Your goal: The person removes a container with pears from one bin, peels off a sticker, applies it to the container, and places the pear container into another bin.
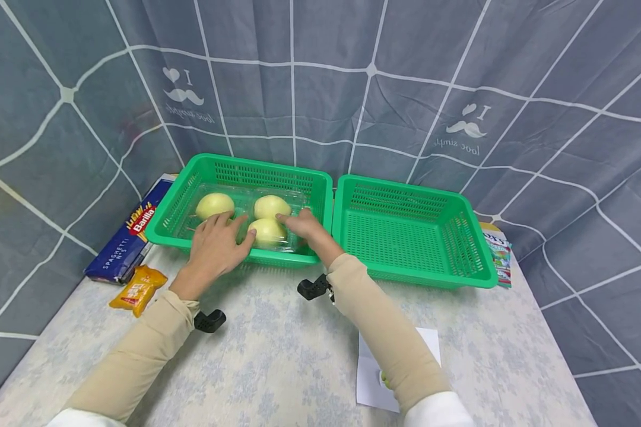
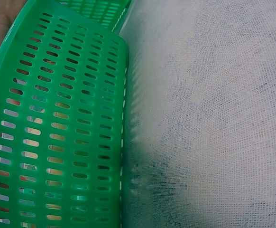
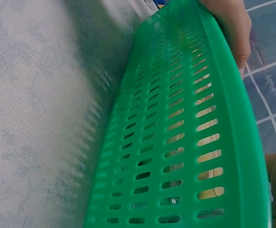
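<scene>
1. A grey-blue curtain (image 1: 384, 89) with a white grid of lines hangs behind and along both sides, closing in the scene.
2. Small white moustache prints (image 1: 466, 128) with lettering repeat on it.
3. The worktop (image 1: 278, 356) wears a pale cloth with a faint blue floral pattern.
4. Light is even and soft.
</scene>
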`<state>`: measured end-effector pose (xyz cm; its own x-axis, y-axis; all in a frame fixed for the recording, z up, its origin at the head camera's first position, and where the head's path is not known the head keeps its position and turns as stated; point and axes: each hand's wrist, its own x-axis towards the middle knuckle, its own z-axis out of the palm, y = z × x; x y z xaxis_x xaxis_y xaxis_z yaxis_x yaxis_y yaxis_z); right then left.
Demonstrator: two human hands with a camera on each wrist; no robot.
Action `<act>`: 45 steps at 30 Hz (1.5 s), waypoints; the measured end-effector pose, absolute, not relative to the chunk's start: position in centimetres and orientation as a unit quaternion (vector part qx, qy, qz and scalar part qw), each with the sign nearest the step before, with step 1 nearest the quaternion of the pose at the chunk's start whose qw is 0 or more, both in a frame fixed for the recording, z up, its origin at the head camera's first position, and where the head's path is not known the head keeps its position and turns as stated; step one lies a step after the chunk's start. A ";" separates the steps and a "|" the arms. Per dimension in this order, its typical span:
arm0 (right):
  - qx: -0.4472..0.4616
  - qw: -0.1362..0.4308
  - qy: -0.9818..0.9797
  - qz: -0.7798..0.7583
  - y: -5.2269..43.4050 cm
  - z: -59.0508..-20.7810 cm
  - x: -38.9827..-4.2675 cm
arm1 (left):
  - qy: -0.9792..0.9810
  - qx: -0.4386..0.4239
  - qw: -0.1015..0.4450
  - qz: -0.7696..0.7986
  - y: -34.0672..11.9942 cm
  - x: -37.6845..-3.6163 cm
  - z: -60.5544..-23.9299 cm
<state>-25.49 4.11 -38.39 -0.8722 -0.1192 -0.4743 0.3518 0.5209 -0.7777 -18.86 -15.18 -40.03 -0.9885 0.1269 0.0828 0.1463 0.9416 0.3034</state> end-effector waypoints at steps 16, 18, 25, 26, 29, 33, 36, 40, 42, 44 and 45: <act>0.088 0.222 0.841 -0.486 3.7 -39.2 -25.7 | -0.986 -0.068 0.029 -0.149 -15.4 -19.0 -40.1; 0.087 0.215 0.843 -0.485 3.7 -39.2 -25.7 | -0.986 -0.066 0.030 -0.148 -15.3 -18.9 -40.1; 0.085 0.210 0.848 -0.479 3.7 -39.1 -25.4 | -0.987 -0.066 0.027 -0.146 -15.2 -18.9 -40.0; 0.084 0.210 0.848 -0.479 3.7 -39.0 -25.4 | -0.987 -0.066 0.026 -0.146 -15.2 -18.9 -40.0; 0.082 0.209 0.850 -0.477 3.7 -39.0 -25.4 | -0.987 -0.065 0.025 -0.145 -15.2 -19.0 -40.0; 0.077 0.202 0.854 -0.472 3.7 -38.9 -25.4 | -0.987 -0.065 0.025 -0.146 -15.2 -19.0 -40.0; 0.069 0.197 0.862 -0.463 3.7 -38.8 -25.3 | -0.987 -0.065 0.025 -0.146 -15.2 -18.9 -40.0; 0.055 0.191 0.883 -0.426 3.8 -38.4 -25.3 | -0.987 -0.064 0.026 -0.144 -15.2 -18.9 -40.0; 0.045 0.184 0.894 -0.405 3.7 -38.2 -25.1 | -0.987 -0.064 0.025 -0.142 -15.2 -19.0 -40.0; 0.034 0.168 0.908 -0.383 3.7 -38.0 -24.9 | -0.988 -0.065 0.025 -0.141 -15.2 -18.9 -40.0; 0.029 0.157 0.914 -0.374 3.6 -38.0 -24.8 | -0.988 -0.066 0.025 -0.141 -15.2 -18.9 -40.0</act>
